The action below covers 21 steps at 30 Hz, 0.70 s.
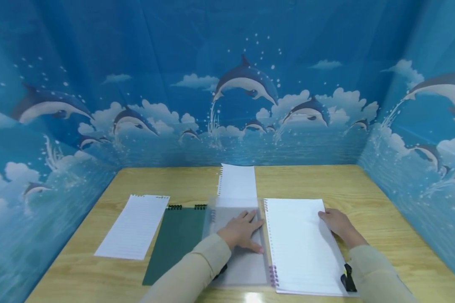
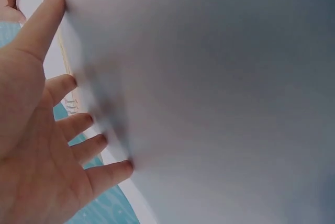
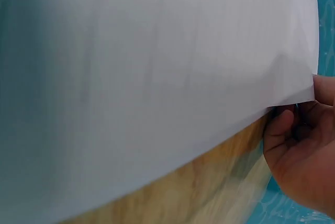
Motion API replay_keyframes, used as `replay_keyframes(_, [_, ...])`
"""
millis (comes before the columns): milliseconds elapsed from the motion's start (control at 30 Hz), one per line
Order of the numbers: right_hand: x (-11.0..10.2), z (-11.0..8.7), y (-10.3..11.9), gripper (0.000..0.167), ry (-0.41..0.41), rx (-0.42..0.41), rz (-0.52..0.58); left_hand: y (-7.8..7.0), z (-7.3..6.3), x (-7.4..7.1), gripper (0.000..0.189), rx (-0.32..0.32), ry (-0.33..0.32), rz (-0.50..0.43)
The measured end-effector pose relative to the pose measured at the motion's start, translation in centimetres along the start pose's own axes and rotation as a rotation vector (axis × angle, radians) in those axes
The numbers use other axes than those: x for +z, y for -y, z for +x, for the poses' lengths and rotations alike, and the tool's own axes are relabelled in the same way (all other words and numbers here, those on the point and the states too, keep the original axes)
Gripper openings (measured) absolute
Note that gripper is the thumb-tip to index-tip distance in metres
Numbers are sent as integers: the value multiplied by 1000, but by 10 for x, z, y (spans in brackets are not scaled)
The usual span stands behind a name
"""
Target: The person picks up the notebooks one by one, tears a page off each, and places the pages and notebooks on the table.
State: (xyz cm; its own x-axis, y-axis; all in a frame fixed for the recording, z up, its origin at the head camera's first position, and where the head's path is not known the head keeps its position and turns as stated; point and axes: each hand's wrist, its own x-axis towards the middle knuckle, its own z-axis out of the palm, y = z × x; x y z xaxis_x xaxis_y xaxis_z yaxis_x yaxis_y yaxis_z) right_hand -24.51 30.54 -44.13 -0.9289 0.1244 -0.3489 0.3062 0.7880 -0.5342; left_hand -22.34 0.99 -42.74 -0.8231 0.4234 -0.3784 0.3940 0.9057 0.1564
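Note:
A loose-leaf notebook lies open with its translucent cover (image 1: 246, 269) to the left and its white lined pages (image 1: 301, 248) to the right. Purplish binding rings (image 1: 274, 275) show between them near the bottom. My left hand (image 1: 242, 230) rests on the cover with fingers spread; the left wrist view shows its fingertips (image 2: 123, 169) touching the sheet. At the upper right edge of the pages, my right hand (image 1: 339, 225) pinches the paper. In the right wrist view a slightly bent paper corner (image 3: 293, 90) sits in the fingers. How many sheets it pinches, I cannot tell.
A green notebook cover (image 1: 178, 244) with black rings lies left of the translucent cover. One loose lined sheet (image 1: 134, 227) is farther left, and another sheet (image 1: 236, 181) lies behind, partly under the cover. A dolphin-print curtain (image 1: 189, 84) surrounds the wooden table (image 1: 394, 235).

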Motion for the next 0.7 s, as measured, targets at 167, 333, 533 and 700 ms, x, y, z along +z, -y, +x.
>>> replay_keyframes(167, [0,-1,0,62,30,-30,27,-2,-4,1,91,-6,-16,-17])
replay_keyframes(333, [-1,1,-3,61,37,-73,-13,-2,-6,2,91,-3,-24,-16])
replay_keyframes(533, [-5,-1,-7,59,33,-98,-9,-1,-1,2,90,-1,-22,-11])
replay_keyframes(700, [-6,-5,-7,55,38,-113,31,-1,-1,3,91,-10,-15,-26])
